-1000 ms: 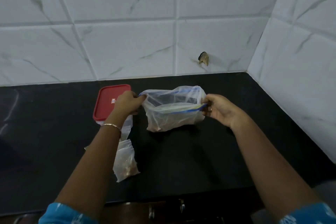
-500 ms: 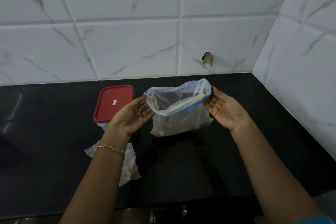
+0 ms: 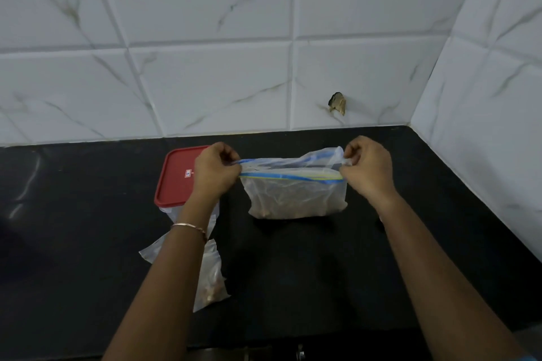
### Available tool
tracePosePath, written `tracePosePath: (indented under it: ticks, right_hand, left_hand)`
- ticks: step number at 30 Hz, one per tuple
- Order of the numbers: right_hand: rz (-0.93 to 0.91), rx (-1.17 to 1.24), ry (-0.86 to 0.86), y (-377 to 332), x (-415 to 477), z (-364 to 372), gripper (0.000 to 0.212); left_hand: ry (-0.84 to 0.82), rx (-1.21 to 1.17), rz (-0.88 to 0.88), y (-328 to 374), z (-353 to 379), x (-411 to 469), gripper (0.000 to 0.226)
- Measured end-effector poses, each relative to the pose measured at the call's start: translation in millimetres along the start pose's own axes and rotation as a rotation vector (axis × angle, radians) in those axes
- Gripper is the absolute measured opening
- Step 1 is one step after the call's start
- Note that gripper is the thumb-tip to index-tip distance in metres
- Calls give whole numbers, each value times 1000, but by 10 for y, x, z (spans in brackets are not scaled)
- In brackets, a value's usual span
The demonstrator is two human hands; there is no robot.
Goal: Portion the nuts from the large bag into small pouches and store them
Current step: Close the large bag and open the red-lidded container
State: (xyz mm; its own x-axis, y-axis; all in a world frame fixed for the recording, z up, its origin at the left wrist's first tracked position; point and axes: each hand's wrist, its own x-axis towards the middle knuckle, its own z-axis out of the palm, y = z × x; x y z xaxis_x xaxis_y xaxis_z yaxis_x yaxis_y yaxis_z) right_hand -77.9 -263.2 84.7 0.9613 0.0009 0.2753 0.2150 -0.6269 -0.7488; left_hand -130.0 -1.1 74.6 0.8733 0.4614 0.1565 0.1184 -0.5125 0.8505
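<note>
I'm pinching the large bag [image 3: 296, 196] by its zip ends with left hand [image 3: 215, 173] and right hand [image 3: 368, 168] — my left forearm [image 3: 164, 287] is hiding part of the small pouch [image 3: 212, 278].

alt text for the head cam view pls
The left hand and right hand each pinch an end of a clear zip bag of nuts, stretching its top taut at a black counter. A red-lidded container and a small pouch sit to its left.

Clear thin plastic bag [image 3: 296, 196], glossy black counter [image 3: 322, 272], glossy marbled wall tiles [image 3: 205, 82].
</note>
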Motion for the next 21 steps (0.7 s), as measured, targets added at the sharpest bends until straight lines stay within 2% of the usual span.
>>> tracePosePath:
  ticks: [2,5,7,10,14,18,21]
  right_hand:
    - [-130,-189,-3,30,-38,64,29]
    - [-42,-273,-164,79,-20,67,37]
    - [131,-164,-339,96,28,24,36]
    - [333,124,-527,126,32,-50,14]
    - [445,469,-590,126,26,-76,38]
    - [398,444,-605,97,38,-74,40]
    - [373,411,-633,111,28,-40,25]
  left_hand:
    - [-18,164,90,14,82,-27,27]
    - [-122,335,107,-16,117,-33,27]
    - [-231,455,82,6,57,-17,37]
    - [-385,553,71,104,-19,-10,42]
    - [-499,442,45,198,22,-6,37]
    - [-563,471,54,236,46,-10,27]
    - [-762,470,54,229,41,-72,41]
